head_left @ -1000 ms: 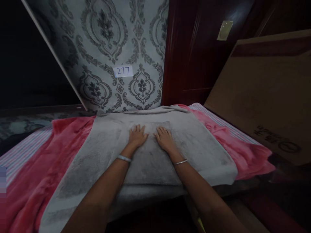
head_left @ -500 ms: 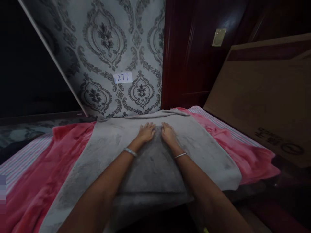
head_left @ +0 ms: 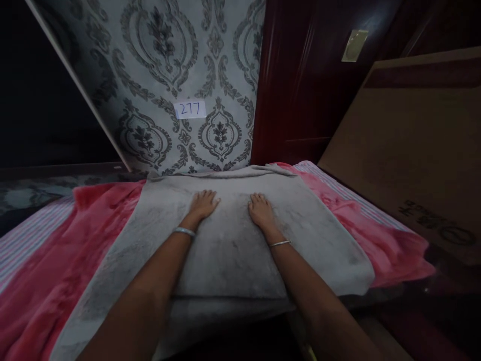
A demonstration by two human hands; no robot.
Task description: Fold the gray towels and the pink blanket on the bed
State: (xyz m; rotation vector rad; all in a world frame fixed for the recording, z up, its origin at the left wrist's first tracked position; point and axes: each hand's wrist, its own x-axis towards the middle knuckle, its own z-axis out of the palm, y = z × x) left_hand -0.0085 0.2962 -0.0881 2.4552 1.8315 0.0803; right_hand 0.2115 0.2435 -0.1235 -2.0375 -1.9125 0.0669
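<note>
Grey plush cloth (head_left: 233,255), spread out, two hands upon it

Left hand (head_left: 204,204): palm down on the far half of the cloth; fingers slightly parted and nearly straight, thumb standing off to the side, nothing gripped. A pale band (head_left: 184,231) circles the wrist.

Right hand (head_left: 260,209): palm down, well apart from the left and roughly level with it; fingers extended, narrow gaps between them, nothing gripped. A thin bracelet (head_left: 280,243) at the wrist.

Surface, left to right: striped sheet (head_left: 30,238), in pale bands; pink plush blanket (head_left: 56,260), creased, partly covered by the cloth; the cloth itself, at centre, its pile marked with darker patches, its back edge rumpled, a dark line crossing near the front; then further pink plush fabric (head_left: 391,245), bunched, with stripes showing beyond it.

Room, left to right: large dark panel (head_left: 48,90) with a pale slanting edge; patterned wallpaper (head_left: 165,55), silver-grey with dark scrollwork; white paper label (head_left: 190,109), handwritten "277"; dark red glossy panel (head_left: 289,85); yellowish plate (head_left: 354,45) fixed upon dark red; large cardboard box (head_left: 409,150), tilted, with dark printing.
</note>
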